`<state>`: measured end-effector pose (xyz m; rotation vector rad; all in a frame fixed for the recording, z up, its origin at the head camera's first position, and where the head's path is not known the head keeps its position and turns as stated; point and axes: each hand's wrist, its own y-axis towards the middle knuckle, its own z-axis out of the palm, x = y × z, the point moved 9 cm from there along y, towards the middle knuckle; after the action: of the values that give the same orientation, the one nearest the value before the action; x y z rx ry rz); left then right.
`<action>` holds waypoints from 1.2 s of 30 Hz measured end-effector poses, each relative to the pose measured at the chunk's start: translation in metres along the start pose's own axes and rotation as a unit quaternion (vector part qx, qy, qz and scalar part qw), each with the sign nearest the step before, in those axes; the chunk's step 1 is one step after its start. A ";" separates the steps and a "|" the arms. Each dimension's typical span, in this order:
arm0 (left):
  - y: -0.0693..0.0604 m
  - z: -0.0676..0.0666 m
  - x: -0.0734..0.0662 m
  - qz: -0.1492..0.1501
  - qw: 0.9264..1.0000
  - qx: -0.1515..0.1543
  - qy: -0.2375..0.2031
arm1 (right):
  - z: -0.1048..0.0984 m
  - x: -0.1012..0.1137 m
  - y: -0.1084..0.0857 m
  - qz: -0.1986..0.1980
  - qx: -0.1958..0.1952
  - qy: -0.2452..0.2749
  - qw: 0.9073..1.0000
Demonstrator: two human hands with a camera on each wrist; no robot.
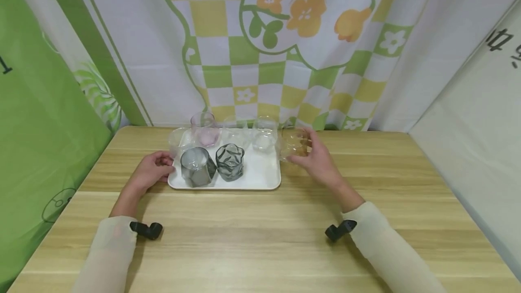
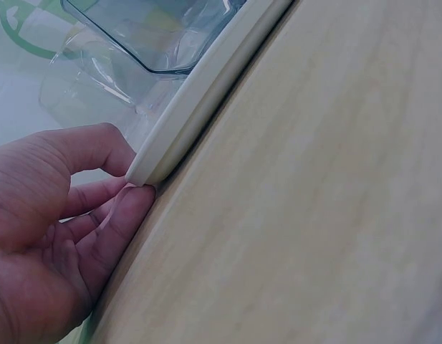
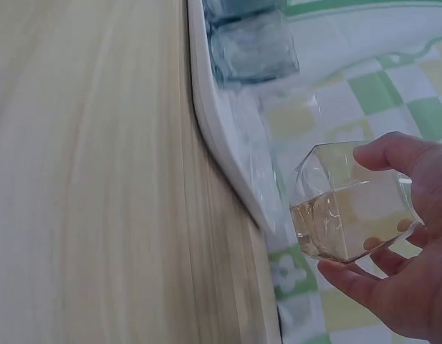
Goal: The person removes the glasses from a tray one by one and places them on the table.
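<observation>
My left hand (image 1: 150, 171) pinches the left edge of a white tray (image 1: 260, 174); in the left wrist view, the fingertips and thumb meet at the tray's corner (image 2: 152, 161). My right hand (image 1: 321, 162) holds a faceted, amber-tinted glass (image 3: 349, 208) near the tray's right end, with the thumb on one side and the fingers on the other. Whether this glass touches the table cannot be told. On the tray stand a smoky grey faceted glass (image 1: 199, 171) and a grey wavy glass (image 1: 230, 168). Behind them stands a pink-tinted glass (image 1: 205, 134).
Several clear glasses, among them one at the back right (image 1: 264, 137) and one at the back left (image 1: 178, 141), stand along the tray's rear and left side. A wooden table (image 1: 244, 238) carries everything. A patterned curtain (image 1: 260, 71) hangs right behind the table.
</observation>
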<state>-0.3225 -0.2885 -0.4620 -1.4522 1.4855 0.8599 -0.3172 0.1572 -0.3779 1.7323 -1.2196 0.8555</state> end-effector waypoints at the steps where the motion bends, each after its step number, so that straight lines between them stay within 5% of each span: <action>1: 0.001 0.000 0.000 -0.001 1.000 -0.001 0.001 | -0.004 -0.003 0.000 0.005 -0.001 -0.003 1.000; 14: -0.001 0.001 0.000 0.006 1.000 0.003 -0.019 | -0.070 -0.047 -0.003 0.066 -0.043 -0.045 0.996; 36: 0.000 0.000 0.003 0.017 0.999 -0.004 -0.034 | -0.172 -0.105 -0.001 0.141 -0.136 -0.107 0.975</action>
<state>-0.3224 -0.2896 -0.4645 -1.3940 1.4608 0.9278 -0.3591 0.3538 -0.3970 1.4787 -1.6734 0.6347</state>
